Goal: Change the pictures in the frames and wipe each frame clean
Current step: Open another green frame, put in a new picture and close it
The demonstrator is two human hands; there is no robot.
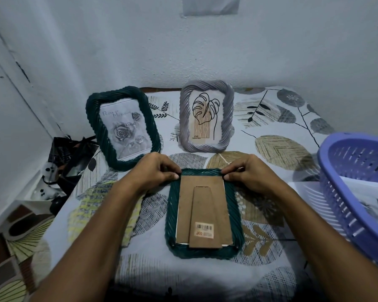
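Now the dark green frame (pixel 202 214) lies face down on the patterned cloth (pixel 271 127), brown backing board (pixel 202 205) up. Left hand (pixel 155 171) pinches its corner at 11 o'clock, right hand (pixel 247 171) the corner at 1 o'clock, fingers curled together. Two upright frames, green frame (pixel 122 125) and grey frame (pixel 206 115), stand at 12 o'clock; a purple basket (pixel 336 192) sits at 3 o'clock.
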